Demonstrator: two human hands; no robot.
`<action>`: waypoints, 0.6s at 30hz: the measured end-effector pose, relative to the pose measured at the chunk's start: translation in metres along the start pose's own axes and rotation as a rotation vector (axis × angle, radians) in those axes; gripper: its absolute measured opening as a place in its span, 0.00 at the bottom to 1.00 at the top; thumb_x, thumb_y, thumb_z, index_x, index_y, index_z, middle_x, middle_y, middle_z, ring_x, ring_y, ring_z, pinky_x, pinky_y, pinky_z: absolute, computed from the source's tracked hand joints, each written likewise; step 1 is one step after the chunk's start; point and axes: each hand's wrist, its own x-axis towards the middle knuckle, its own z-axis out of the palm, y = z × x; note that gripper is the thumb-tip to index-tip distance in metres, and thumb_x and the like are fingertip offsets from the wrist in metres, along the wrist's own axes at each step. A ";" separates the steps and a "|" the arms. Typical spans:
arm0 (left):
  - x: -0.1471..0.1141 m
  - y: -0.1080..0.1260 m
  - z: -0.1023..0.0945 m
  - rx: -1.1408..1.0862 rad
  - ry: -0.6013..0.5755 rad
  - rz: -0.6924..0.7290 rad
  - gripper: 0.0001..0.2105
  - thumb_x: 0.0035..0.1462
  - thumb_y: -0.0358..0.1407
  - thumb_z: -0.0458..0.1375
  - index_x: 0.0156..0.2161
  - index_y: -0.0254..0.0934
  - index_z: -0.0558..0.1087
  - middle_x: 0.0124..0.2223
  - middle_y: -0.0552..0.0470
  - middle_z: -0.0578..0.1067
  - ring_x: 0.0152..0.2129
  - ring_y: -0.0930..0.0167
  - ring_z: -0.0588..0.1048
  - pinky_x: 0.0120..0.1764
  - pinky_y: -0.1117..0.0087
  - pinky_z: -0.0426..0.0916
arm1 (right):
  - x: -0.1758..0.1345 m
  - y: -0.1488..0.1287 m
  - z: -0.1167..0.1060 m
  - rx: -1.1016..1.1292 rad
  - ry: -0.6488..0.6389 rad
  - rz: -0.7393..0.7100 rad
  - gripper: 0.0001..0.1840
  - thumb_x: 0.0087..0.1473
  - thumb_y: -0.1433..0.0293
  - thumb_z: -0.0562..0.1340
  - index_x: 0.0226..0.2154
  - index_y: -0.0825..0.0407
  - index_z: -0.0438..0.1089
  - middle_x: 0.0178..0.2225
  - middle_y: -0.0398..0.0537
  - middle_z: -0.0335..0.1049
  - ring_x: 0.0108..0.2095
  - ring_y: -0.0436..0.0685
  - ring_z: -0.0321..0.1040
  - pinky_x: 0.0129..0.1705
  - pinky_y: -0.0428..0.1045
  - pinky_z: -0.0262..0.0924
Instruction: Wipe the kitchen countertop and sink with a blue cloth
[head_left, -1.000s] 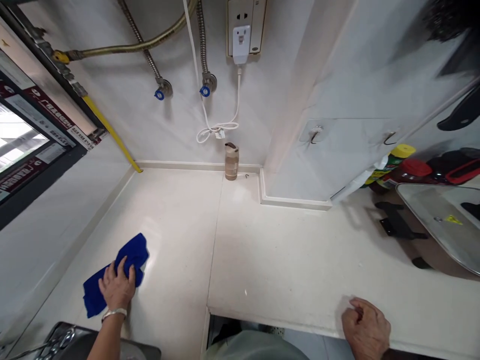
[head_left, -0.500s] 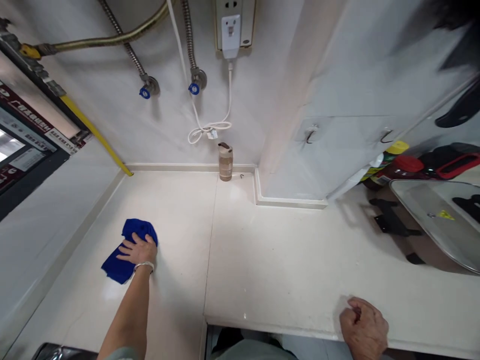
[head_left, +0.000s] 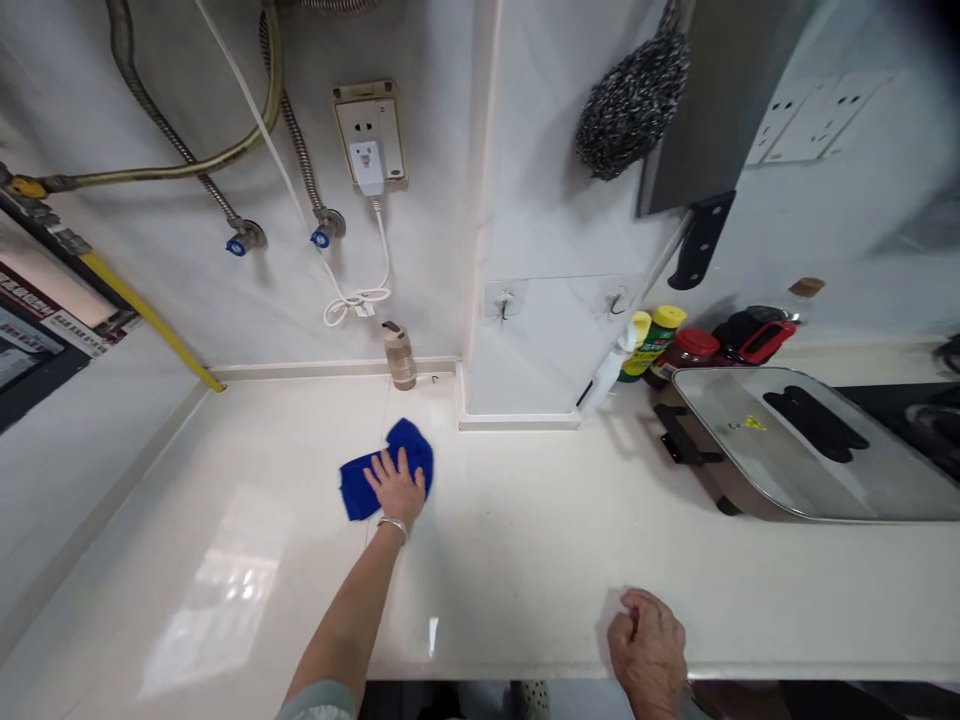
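My left hand [head_left: 396, 488] lies flat with spread fingers on a blue cloth [head_left: 361, 487], pressing it against the white countertop [head_left: 510, 540]. The cloth is partly folded and lies over the counter's thin seam. Behind it, a brownish translucent bottle [head_left: 400, 358] with a dark cap stands against the wall. At the counter's front edge my right hand [head_left: 649, 645] rests with its fingers curled into a loose fist, and nothing shows in it.
An electric pan [head_left: 720, 470] with a glass lid stands on the right. Behind it are yellow-capped bottles [head_left: 652, 340] and a red-lidded jar [head_left: 690, 350]. A cleaver [head_left: 705, 235] and a steel scourer [head_left: 634, 105] hang above. A wall pillar [head_left: 517, 420] juts onto the counter.
My left hand has slid the blue cloth rightward across the counter, from left of the seam onto it. My right hand stays curled at the front edge. The view has turned right.
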 end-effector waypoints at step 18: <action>-0.247 0.098 -0.010 -0.301 -0.284 0.672 0.28 0.65 0.52 0.49 0.68 0.50 0.57 0.74 0.48 0.51 0.71 0.58 0.46 0.70 0.42 0.44 | 0.002 0.013 -0.019 0.216 -0.128 -0.161 0.12 0.53 0.72 0.54 0.39 0.51 0.68 0.46 0.57 0.70 0.47 0.66 0.66 0.48 0.60 0.56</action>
